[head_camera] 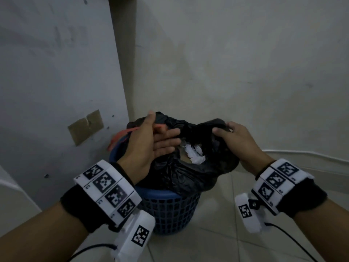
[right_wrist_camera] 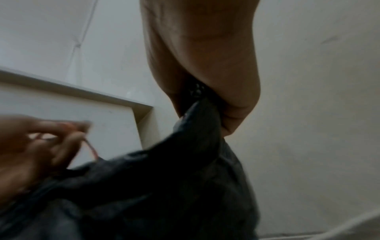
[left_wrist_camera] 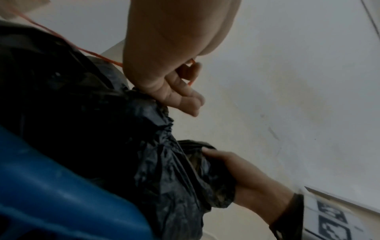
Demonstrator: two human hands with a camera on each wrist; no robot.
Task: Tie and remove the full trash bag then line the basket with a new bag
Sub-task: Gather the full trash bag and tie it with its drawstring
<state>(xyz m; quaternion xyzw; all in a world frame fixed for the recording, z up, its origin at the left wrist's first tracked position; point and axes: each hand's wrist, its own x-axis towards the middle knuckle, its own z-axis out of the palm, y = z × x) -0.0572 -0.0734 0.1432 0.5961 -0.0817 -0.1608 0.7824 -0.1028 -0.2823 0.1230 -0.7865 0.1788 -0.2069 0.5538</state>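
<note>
A blue plastic mesh basket (head_camera: 170,210) (left_wrist_camera: 51,186) stands on the floor in a wall corner. A full black trash bag (head_camera: 188,174) (left_wrist_camera: 123,129) (right_wrist_camera: 164,186) sits in it, its mouth partly gathered, with crumpled white paper (head_camera: 194,154) showing inside. My right hand (head_camera: 232,137) (left_wrist_camera: 242,175) (right_wrist_camera: 216,97) grips a bunched part of the bag's rim on the right. My left hand (head_camera: 151,140) (left_wrist_camera: 180,91) (right_wrist_camera: 41,142) is over the bag's left side, its fingers hooked on the red drawstring (head_camera: 124,132) (left_wrist_camera: 92,54) (right_wrist_camera: 91,148).
Two pale walls meet just behind the basket. A brown taped patch (head_camera: 86,126) sticks to the left wall. Light floor tiles (head_camera: 245,233) spread in front and to the right. A white cable (head_camera: 302,154) runs along the wall's foot at right.
</note>
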